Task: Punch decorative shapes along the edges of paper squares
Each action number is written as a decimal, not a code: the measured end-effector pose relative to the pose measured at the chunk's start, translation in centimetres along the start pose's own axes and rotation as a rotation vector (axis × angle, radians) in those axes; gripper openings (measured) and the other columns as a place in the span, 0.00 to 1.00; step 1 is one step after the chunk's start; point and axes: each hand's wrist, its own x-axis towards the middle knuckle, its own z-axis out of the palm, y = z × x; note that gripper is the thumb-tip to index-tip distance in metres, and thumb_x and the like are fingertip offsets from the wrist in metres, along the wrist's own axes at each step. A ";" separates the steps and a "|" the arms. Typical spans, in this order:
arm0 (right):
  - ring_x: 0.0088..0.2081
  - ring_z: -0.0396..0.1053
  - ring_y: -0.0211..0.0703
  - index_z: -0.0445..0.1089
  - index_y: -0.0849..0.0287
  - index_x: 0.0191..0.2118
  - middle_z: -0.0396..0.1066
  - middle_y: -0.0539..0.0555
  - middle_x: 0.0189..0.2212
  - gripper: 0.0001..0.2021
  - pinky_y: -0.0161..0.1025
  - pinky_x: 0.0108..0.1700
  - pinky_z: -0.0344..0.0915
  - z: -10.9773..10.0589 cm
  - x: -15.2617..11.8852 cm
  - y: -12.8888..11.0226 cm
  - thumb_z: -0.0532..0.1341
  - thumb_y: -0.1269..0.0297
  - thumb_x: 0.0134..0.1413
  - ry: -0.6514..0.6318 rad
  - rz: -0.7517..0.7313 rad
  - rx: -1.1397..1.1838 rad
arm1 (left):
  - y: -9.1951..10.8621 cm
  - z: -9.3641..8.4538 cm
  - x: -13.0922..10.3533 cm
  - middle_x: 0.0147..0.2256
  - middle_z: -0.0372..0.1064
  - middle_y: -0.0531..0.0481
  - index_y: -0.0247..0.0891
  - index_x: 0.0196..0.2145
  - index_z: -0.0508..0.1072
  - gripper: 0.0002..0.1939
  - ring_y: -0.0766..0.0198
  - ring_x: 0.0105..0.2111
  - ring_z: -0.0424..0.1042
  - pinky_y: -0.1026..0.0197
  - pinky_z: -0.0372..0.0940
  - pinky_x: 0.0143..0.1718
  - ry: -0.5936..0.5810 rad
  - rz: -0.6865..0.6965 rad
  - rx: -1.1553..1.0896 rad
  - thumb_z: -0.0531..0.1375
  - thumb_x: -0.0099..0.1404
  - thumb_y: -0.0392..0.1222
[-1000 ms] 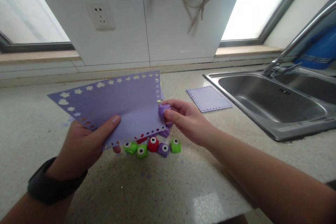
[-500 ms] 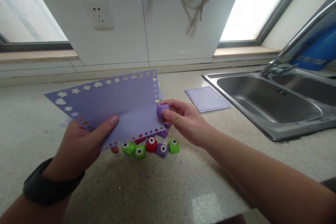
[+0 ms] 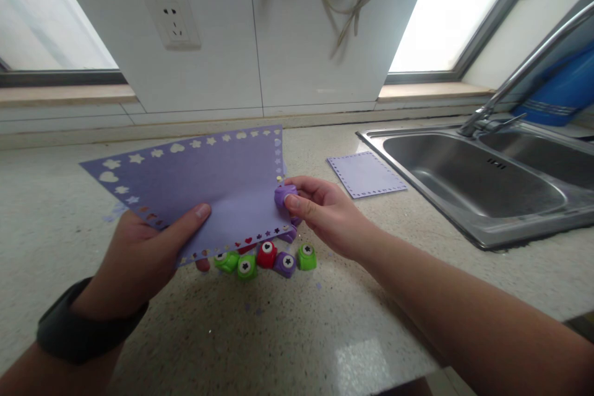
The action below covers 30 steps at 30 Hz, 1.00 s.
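Observation:
A sheet of purple paper, tilted above the counter, has star, heart and flower cut-outs along its edges. Its lower left part is gripped by my left hand, thumb on top and fingers mostly hidden underneath. At the sheet's right edge, my right hand pinches a purple craft punch between thumb and fingers. Below the sheet lie a red craft punch, another purple punch, a green punch and several more, some partly covered by the paper.
A smaller stack of purple paper with a punched border lies on the speckled counter near the steel sink. Small purple paper bits are scattered about. The tiled wall has a socket and a hanging cord.
The right end of the sheet has shifted slightly right against the punch, which stays pinched in my right hand. My left hand keeps its hold.

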 end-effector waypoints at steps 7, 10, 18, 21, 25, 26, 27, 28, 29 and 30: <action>0.34 0.72 0.36 0.76 0.56 0.43 0.76 0.50 0.34 0.16 0.37 0.41 0.71 0.2 0.0 0.0 0.74 0.58 0.49 0.010 0.003 0.011 | 0.3 0.1 -0.1 0.22 0.75 0.57 0.37 0.36 0.75 0.11 0.59 0.12 0.71 0.61 0.70 0.10 -0.009 0.011 0.037 0.68 0.53 0.34; 0.34 0.72 0.36 0.76 0.56 0.43 0.76 0.50 0.34 0.15 0.37 0.42 0.71 0.3 0.1 0.0 0.74 0.59 0.50 -0.004 0.001 0.021 | 0.2 0.1 -0.1 0.23 0.75 0.56 0.37 0.36 0.75 0.11 0.59 0.12 0.71 0.61 0.70 0.10 0.001 0.017 0.045 0.68 0.53 0.35; 0.35 0.73 0.35 0.77 0.56 0.41 0.76 0.49 0.35 0.14 0.37 0.43 0.70 0.5 0.0 0.0 0.75 0.61 0.49 -0.011 0.010 0.057 | 0.5 0.3 -0.1 0.22 0.74 0.58 0.38 0.35 0.75 0.11 0.59 0.12 0.70 0.60 0.70 0.10 0.019 0.007 0.040 0.68 0.52 0.34; 0.34 0.72 0.36 0.76 0.56 0.40 0.76 0.50 0.35 0.14 0.38 0.43 0.70 0.5 0.0 0.0 0.75 0.61 0.48 0.000 0.017 0.056 | 0.5 0.4 -0.1 0.21 0.74 0.57 0.38 0.35 0.74 0.11 0.60 0.12 0.71 0.61 0.70 0.10 0.017 0.001 0.049 0.68 0.52 0.35; 0.35 0.72 0.37 0.77 0.56 0.40 0.76 0.50 0.34 0.15 0.39 0.44 0.70 0.5 0.0 0.0 0.76 0.60 0.46 0.004 0.026 0.053 | 0.6 0.4 -0.2 0.21 0.74 0.57 0.38 0.34 0.74 0.12 0.59 0.12 0.70 0.62 0.69 0.10 0.027 0.007 0.033 0.69 0.51 0.36; 0.35 0.73 0.37 0.77 0.56 0.40 0.76 0.50 0.34 0.15 0.39 0.44 0.70 0.5 0.0 0.0 0.76 0.60 0.46 0.004 0.025 0.054 | 0.6 0.4 -0.2 0.20 0.74 0.57 0.38 0.33 0.73 0.12 0.60 0.11 0.70 0.62 0.68 0.09 0.023 0.010 0.030 0.69 0.51 0.36; 0.35 0.73 0.37 0.77 0.56 0.40 0.76 0.50 0.34 0.15 0.39 0.44 0.70 0.5 0.0 0.0 0.76 0.60 0.47 0.002 0.023 0.055 | 0.6 0.4 -0.2 0.20 0.73 0.57 0.38 0.33 0.73 0.11 0.60 0.11 0.70 0.63 0.68 0.09 0.016 0.014 0.030 0.69 0.51 0.36; 0.35 0.73 0.37 0.77 0.56 0.40 0.76 0.50 0.34 0.14 0.39 0.44 0.70 0.5 0.0 0.1 0.75 0.60 0.47 0.000 0.021 0.056 | 0.7 0.5 -0.2 0.19 0.73 0.57 0.38 0.33 0.73 0.11 0.60 0.11 0.70 0.63 0.68 0.09 0.010 0.017 0.031 0.69 0.51 0.36; 0.35 0.73 0.36 0.77 0.56 0.40 0.76 0.50 0.34 0.14 0.38 0.44 0.70 0.5 0.0 0.1 0.75 0.60 0.47 -0.001 0.019 0.057 | 0.7 0.5 -0.3 0.19 0.73 0.57 0.38 0.33 0.72 0.11 0.60 0.11 0.70 0.63 0.68 0.10 0.006 0.017 0.035 0.69 0.51 0.36; 0.34 0.73 0.36 0.77 0.56 0.40 0.76 0.50 0.34 0.14 0.38 0.44 0.70 0.5 0.0 0.1 0.75 0.60 0.47 -0.002 0.019 0.058 | 0.7 0.5 -0.3 0.19 0.73 0.57 0.38 0.33 0.72 0.11 0.60 0.11 0.70 0.63 0.68 0.10 0.006 0.015 0.039 0.69 0.51 0.36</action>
